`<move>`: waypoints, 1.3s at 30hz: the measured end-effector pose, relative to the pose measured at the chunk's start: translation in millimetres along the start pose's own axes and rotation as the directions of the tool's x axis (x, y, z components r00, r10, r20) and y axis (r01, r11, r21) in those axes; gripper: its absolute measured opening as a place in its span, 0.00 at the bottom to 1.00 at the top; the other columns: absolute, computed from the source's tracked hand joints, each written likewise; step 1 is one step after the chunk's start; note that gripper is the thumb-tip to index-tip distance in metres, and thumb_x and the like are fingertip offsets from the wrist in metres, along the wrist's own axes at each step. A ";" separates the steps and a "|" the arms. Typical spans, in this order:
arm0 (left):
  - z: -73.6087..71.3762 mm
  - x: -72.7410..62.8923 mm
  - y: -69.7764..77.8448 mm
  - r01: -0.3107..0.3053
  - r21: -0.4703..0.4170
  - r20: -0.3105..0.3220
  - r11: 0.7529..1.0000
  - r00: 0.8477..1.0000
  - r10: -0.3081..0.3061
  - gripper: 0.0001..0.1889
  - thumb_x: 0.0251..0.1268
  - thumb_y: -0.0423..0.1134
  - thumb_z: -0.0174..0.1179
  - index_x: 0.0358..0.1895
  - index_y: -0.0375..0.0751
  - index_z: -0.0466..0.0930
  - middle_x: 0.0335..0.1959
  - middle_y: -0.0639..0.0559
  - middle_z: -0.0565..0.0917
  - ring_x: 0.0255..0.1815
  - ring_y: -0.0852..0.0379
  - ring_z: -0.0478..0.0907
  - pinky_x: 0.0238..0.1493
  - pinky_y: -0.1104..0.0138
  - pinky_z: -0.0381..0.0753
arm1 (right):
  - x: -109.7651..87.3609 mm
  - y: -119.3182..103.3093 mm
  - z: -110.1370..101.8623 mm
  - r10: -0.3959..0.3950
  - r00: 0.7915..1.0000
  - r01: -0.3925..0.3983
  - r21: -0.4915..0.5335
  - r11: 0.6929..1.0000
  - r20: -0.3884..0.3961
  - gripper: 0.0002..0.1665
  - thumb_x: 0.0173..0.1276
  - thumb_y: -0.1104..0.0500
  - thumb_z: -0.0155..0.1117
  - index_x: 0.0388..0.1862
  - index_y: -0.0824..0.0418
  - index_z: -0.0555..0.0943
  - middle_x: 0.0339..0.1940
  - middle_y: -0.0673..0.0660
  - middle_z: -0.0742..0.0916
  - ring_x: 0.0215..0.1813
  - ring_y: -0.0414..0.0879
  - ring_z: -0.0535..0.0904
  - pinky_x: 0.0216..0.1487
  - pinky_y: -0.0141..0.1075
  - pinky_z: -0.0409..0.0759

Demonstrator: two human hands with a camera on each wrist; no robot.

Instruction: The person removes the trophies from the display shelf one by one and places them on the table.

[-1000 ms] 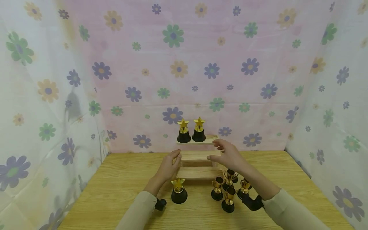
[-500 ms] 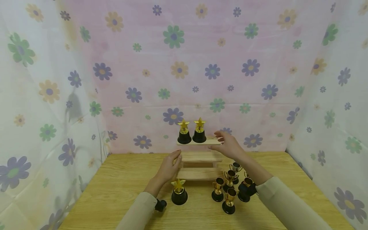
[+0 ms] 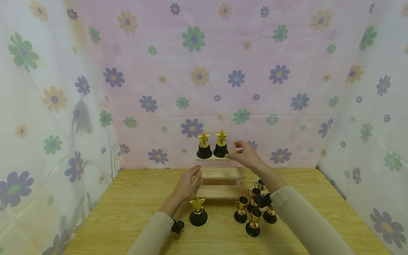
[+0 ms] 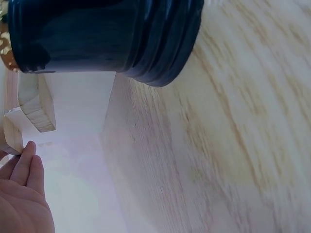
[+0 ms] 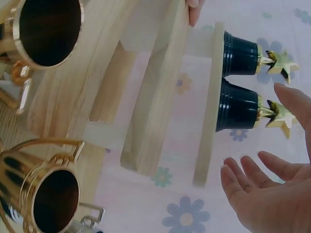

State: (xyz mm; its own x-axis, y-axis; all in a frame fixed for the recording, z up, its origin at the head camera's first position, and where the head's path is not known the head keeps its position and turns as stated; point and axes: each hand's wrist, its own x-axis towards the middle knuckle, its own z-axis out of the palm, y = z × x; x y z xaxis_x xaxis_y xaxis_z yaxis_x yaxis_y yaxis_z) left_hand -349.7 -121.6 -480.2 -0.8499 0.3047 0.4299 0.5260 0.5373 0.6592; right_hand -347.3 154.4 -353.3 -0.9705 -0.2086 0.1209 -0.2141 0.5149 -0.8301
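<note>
In the head view, a tiered wooden stand (image 3: 223,191) stands at the back of the table. Two star trophies, left (image 3: 204,151) and right (image 3: 220,150), occupy the left part of its top tier. My left hand (image 3: 186,182) rests straight fingertips against the middle tier's left end; the left wrist view shows the fingers (image 4: 35,172) touching wood. Beside the right star trophy, my right hand (image 3: 248,156) has fingers spread and holds nothing; the right wrist view shows a gap between palm and trophy (image 5: 238,106). A third star trophy (image 3: 198,215) stands in front of the stand.
Several gold cup trophies (image 3: 254,223) with black bases stand in a group at the stand's right front, below my right forearm. The wooden table (image 3: 137,212) is enclosed by flowered cloth walls (image 3: 204,71). A small black camera (image 3: 177,226) sits at my left wrist.
My right hand has moved left and up from the stand's right end to beside the right star trophy. The left hand and the trophies have stayed in place.
</note>
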 end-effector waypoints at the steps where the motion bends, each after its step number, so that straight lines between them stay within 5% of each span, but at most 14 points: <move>1: -0.4 0.3 -0.1 -0.001 0.001 0.002 1.000 1.000 0.001 0.25 0.85 0.43 0.47 0.72 0.27 0.69 0.73 0.33 0.71 0.73 0.39 0.69 0.74 0.48 0.68 | 2.3 0.4 1.1 0.003 1.000 -0.003 0.007 1.000 0.002 0.46 0.72 0.49 0.69 0.79 0.65 0.61 0.77 0.68 0.67 0.73 0.66 0.68 0.67 0.60 0.75; 18: 0.0 -0.8 -1.5 -0.040 0.013 -0.018 0.999 0.999 0.041 0.25 0.85 0.42 0.47 0.71 0.24 0.69 0.71 0.29 0.72 0.72 0.35 0.70 0.73 0.45 0.68 | 27.4 4.8 21.8 0.052 0.999 -0.052 0.108 0.993 0.006 0.47 0.70 0.52 0.71 0.80 0.65 0.60 0.76 0.67 0.69 0.73 0.64 0.67 0.70 0.58 0.72; 39: -0.1 -0.3 0.8 -0.006 0.011 -0.003 1.000 1.000 0.006 0.25 0.85 0.43 0.47 0.72 0.26 0.69 0.72 0.30 0.71 0.73 0.37 0.69 0.74 0.46 0.67 | 41.3 4.2 36.6 0.107 0.992 -0.100 0.107 0.989 -0.066 0.45 0.70 0.52 0.72 0.79 0.63 0.64 0.74 0.68 0.73 0.74 0.64 0.69 0.70 0.58 0.73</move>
State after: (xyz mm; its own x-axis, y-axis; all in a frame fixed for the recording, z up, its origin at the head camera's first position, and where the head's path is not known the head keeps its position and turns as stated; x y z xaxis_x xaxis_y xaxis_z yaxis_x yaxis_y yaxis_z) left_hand -349.0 -121.3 -479.7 -0.8465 0.3061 0.4357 0.5311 0.5440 0.6496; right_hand -384.2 117.5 -371.8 -0.9931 -0.0965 0.0670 -0.1030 0.4411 -0.8915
